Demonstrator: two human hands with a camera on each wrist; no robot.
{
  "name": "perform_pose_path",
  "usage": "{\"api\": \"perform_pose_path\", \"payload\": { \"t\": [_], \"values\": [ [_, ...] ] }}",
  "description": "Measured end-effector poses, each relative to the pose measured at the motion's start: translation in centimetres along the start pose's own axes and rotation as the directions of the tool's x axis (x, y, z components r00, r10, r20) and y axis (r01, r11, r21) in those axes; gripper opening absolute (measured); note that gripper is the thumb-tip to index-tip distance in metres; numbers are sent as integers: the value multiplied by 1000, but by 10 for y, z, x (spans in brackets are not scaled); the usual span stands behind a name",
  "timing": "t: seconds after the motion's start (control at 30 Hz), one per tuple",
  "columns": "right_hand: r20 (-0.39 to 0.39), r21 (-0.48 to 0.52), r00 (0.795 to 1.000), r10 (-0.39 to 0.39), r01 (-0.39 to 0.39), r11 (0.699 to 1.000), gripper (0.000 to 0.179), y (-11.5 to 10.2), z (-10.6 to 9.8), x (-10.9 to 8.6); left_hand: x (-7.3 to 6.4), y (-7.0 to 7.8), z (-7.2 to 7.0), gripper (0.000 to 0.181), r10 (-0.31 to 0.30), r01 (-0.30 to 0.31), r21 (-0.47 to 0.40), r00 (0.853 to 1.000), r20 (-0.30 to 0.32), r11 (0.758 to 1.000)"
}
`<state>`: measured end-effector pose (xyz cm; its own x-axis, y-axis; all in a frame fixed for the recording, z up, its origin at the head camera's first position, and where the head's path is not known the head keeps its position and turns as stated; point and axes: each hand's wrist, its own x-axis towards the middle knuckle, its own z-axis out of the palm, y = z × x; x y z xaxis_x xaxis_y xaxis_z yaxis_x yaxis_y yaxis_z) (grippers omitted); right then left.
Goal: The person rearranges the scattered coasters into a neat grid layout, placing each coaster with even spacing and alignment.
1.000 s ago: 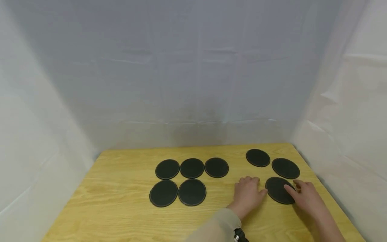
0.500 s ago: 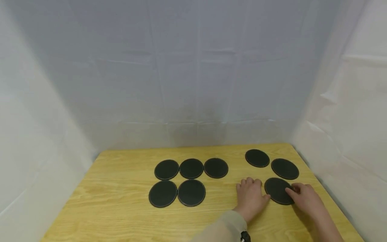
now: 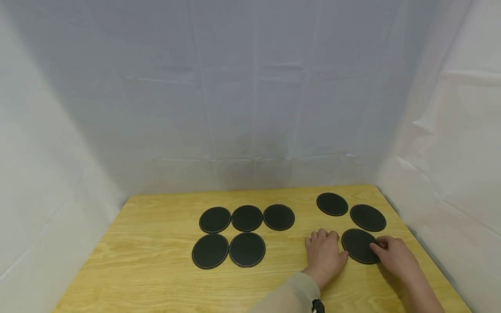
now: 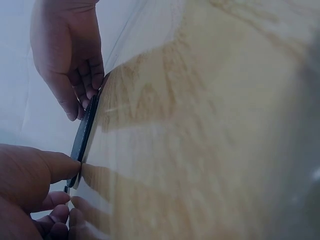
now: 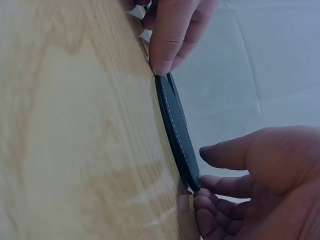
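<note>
Table (image 3: 137,278): yellowish wood, visible grain, rounded far corners. Back sheet (image 3: 250,95): greyish white, creased lengthwise and crosswise. Left sheet (image 3: 35,152) and right sheet (image 3: 465,143): paler, wrinkled. Light: soft; brighter at sides, dimmer behind.

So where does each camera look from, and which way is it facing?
Head: worn on the head, facing forward and down over the wooden table and black discs; shows the left hand, left sleeve, right hand and right forearm.
Left wrist: on the left wrist, low across the tabletop, tilted; left hand near, right hand beyond.
Right wrist: on the right wrist, low and tilted, facing the other way; right hand near, left hand beyond.
Shared: both wrist views show the nearest disc almost edge-on between the hands.
</note>
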<state>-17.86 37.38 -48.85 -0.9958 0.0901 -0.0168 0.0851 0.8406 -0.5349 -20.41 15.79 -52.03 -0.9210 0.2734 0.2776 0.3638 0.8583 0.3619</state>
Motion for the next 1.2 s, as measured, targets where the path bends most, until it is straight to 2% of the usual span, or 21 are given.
{"api": "perform_pose_path", "payload": {
  "t": [0.2, 0.43, 0.6, 0.8, 0.97, 1.1, 1.2],
  "values": [
    [-8, 68, 999, 50, -49, 997, 49, -1, -1, -2, 0, 0, 2, 33, -9, 9, -43, 1000, 4, 999],
    [-14, 212, 998, 67, -63, 975, 39, -1, -2, -3, -1, -1, -6, 26, -21, 23, -95, 1000, 22, 995],
    [-5, 312, 995, 96, -90, 946, 44, -2, -3, -2, 2, -2, -9, 20, -34, 39, -95, 998, 51, 995],
    [30, 417, 992, 125, -126, 900, 49, -8, -3, -2, 2, -4, -25, 23, -67, 75, -142, 996, 65, 987],
    [41, 489, 992, 115, -121, 864, 50, -18, -1, -2, 1, -13, -30, 20, -78, 79, -232, 997, 14, 970],
    [46, 544, 993, 106, -114, 831, 48, -27, 5, -1, -2, -25, -40, 23, -90, 83, -323, 996, -5, 943],
    [49, 558, 995, 89, -101, 824, 46, -38, 11, -1, -3, -36, -50, 28, -100, 91, -370, 995, -5, 925]
  ]
}}
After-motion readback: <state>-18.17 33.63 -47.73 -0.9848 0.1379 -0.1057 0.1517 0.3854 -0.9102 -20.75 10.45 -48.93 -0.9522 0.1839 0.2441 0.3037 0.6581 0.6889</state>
